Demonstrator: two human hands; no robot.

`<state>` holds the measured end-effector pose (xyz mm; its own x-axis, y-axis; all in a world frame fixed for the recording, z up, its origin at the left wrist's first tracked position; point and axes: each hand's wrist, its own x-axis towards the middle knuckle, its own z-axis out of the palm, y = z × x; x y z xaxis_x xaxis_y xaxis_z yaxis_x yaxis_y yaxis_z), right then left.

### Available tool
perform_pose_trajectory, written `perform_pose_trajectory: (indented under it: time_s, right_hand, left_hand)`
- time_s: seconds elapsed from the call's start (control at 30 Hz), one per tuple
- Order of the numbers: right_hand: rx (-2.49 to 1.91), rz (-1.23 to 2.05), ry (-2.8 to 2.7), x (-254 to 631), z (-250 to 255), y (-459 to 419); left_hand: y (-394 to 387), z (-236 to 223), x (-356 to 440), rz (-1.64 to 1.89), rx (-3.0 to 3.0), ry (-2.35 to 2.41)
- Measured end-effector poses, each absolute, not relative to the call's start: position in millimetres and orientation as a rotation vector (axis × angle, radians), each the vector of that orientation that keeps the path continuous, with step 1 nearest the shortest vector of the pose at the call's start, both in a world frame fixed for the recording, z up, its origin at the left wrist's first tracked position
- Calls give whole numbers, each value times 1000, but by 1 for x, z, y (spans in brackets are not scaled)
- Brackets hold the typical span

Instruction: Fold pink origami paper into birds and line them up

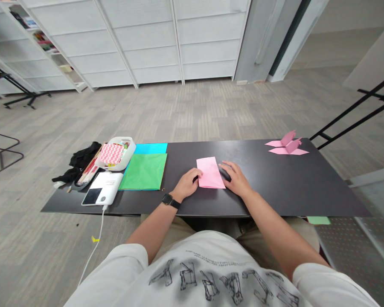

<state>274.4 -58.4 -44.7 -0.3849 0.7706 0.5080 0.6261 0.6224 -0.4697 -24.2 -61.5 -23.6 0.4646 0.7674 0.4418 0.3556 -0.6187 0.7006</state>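
Observation:
A folded sheet of pink paper [210,172] lies on the dark table in front of me, its short edges toward and away from me. My left hand [189,182], with a black watch on the wrist, pinches the paper's left edge between thumb and curled fingers. At the right edge, my right hand [235,177] rests with its fingers spread and slightly bent, thumb close to the paper's lower right corner. Whether that thumb touches the paper is hard to tell.
Green paper sheets [144,171] lie over blue sheets [151,148] to the left. Beyond them are a white basket [128,155], a white power bank [110,187] with a cable, and black cloth [85,154]. Pink folded paper figures [288,147] stand at the table's [323,187] far right.

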Motion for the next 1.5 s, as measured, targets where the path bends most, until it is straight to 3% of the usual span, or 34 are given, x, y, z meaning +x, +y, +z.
perform_pose_trajectory:
  time_s: [1.03, 1.5]
  right_hand:
    - [-1087, 296, -2283, 271, -40, -58]
    - [-1116, 378, -2257, 273, -36, -61]
  left_hand:
    - [-60, -31, -22, 747, 2469, 1433]
    - [-62, -27, -22, 747, 2472, 1290]
